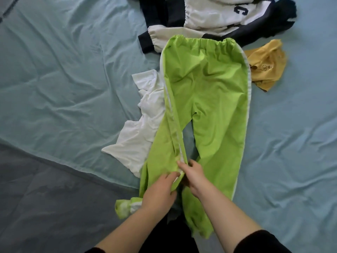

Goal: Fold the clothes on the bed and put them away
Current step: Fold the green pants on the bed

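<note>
We pinch the twisted leg of the green pants (206,84) between both hands: left hand (160,190) beneath, right hand (193,174) just above.

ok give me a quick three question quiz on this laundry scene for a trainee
1. True or false: the left hand and right hand both pinch one leg of the green track pants.
2. What colour is the garment lying right of the pants?
3. The pants' waistband lies: A) nearest the person B) farthest from the person C) folded under a leg
Key: 1 true; 2 mustard yellow, the mustard garment; 3 B
</note>
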Demonstrator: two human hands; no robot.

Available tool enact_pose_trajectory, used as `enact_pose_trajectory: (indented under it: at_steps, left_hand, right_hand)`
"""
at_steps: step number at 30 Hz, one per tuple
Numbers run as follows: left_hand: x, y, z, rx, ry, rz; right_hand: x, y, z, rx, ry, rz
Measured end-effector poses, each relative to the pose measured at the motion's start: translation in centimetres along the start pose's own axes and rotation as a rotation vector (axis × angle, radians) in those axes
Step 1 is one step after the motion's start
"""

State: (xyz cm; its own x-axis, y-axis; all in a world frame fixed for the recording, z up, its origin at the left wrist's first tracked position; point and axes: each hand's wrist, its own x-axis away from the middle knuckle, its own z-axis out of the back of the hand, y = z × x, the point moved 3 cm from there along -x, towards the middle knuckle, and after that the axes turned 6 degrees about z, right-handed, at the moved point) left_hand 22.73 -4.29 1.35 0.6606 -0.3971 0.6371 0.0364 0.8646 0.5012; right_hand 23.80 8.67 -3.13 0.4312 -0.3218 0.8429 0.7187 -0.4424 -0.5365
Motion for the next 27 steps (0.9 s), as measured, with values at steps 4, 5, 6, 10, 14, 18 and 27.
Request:
enact_pose_trajectory:
  at_steps: [4, 5, 6, 10, 14, 18, 27]
  left_hand:
    - [0.8, 4.5, -3.9, -0.024, 0.036, -0.035]
    - [1.0, 5.7, -4.7, -0.036, 0.033, -0.059]
    - [1.2, 6.9, -5.6, -0.044, 0.036, -0.089]
    - [1.4, 10.9, -9.0, -0.038, -0.031, -0.252]
    - [0.0, 10.0, -11.7, 0.121, -0.148, -0.113]
    - [-1.4, 5.3, -10.4, 0.267, 0.214, 0.318]
    - [-0.9, 1.3, -11.9, 0.591, 0.025, 0.581]
  right_hand:
    - [0.7, 1.1, 4.8, -0.064, -0.117, -0.064]
    - [0.6, 1.2, 6.3, -0.122, -0.123, -0.058]
    - [0.6, 1.2, 8.0, -0.167, -0.134, -0.047]
    - [0.1, 2.0, 14.1, -0.368, -0.165, -0.060]
    - [-0.2, 4.5, 19.0, -0.213, 0.089, 0.001]
    - [-0.3, 6.8, 21.0, 0.047, 0.160, 0.017]
    - [0.4, 10.3, 19.8, 0.135, 0.191, 0.078]
